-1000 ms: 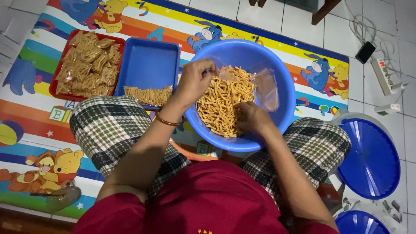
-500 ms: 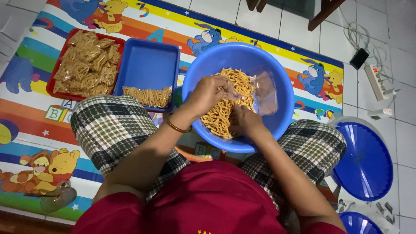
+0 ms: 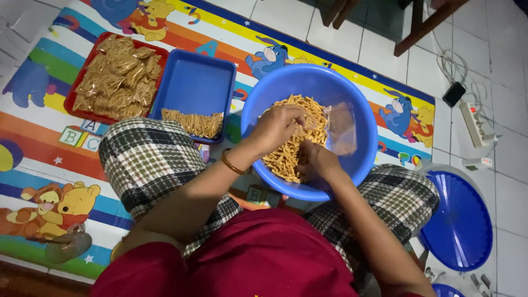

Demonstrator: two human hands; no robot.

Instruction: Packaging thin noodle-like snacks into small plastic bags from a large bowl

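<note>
A big blue plastic basin [image 3: 258,113] sits between my knees, part filled with thin golden snack sticks [image 3: 300,146]. My left hand [image 3: 275,127] is curled over the pile and grips a bunch of sticks. My right hand [image 3: 316,160] rests low in the basin beside it and pinches the edge of a clear plastic bag [image 3: 341,127] that leans on the basin's right wall. A gold bangle [image 3: 234,164] circles my left wrist.
A blue tray [image 3: 192,82] with a row of sticks and a red tray [image 3: 74,99] of filled clear bags lie at the left on a colourful cartoon mat [image 3: 49,148]. Blue lids [image 3: 459,220] lie at the right. A power strip [image 3: 476,124] lies on the tiled floor.
My left hand has dropped from the basin's far rim into the pile and closed on sticks. The view has shifted slightly; my right hand stays by the bag.
</note>
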